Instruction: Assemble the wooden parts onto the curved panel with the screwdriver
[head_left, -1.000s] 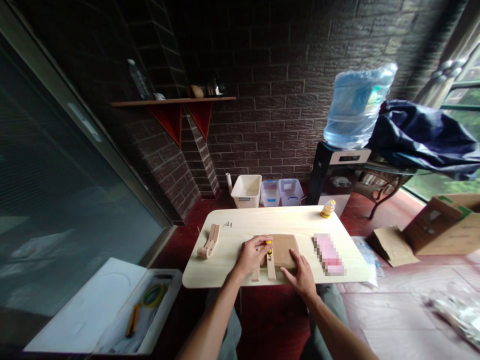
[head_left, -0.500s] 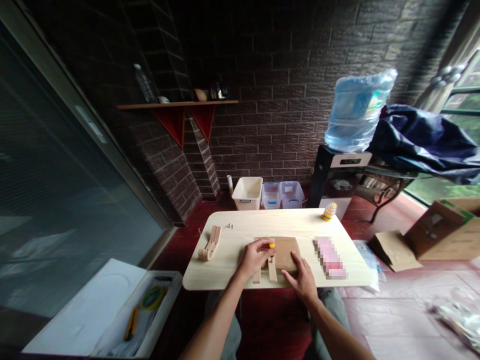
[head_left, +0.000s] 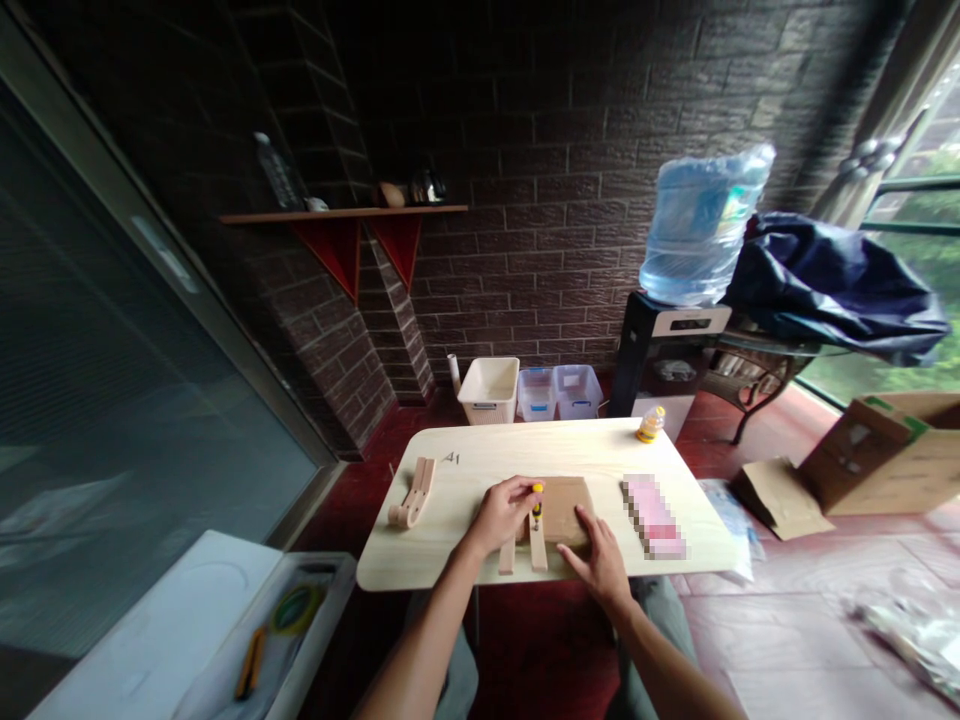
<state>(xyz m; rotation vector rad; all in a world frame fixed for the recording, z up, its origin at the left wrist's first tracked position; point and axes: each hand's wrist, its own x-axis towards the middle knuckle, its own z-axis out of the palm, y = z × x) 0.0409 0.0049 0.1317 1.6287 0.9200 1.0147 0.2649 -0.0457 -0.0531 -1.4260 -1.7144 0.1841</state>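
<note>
My left hand [head_left: 501,512] pinches the yellow top of a small black-and-yellow screwdriver [head_left: 537,507] between thumb and fingertips. The screwdriver stands nearly upright, its lower end at a wooden strip [head_left: 538,556]; whether it sits in a screw is too small to tell. A second wooden strip [head_left: 507,558] lies just left of it, partly under my hand. Behind the strips is a flat piece of brown cardboard [head_left: 566,505]. My right hand [head_left: 600,560] rests with fingers spread on the cardboard's right edge and the tabletop, holding nothing.
On the pale table [head_left: 480,455] lie a curved wooden piece [head_left: 415,493] at left and a pink, pixelated item [head_left: 654,515] at right. A small yellow-capped bottle [head_left: 651,424] stands at the far right corner. An open white box [head_left: 300,620] holds an orange-and-black cutter [head_left: 250,664].
The view has shifted slightly. My left fingers now sit higher on the screwdriver, and more of its black body shows. My right hand stays in place on the cardboard.
</note>
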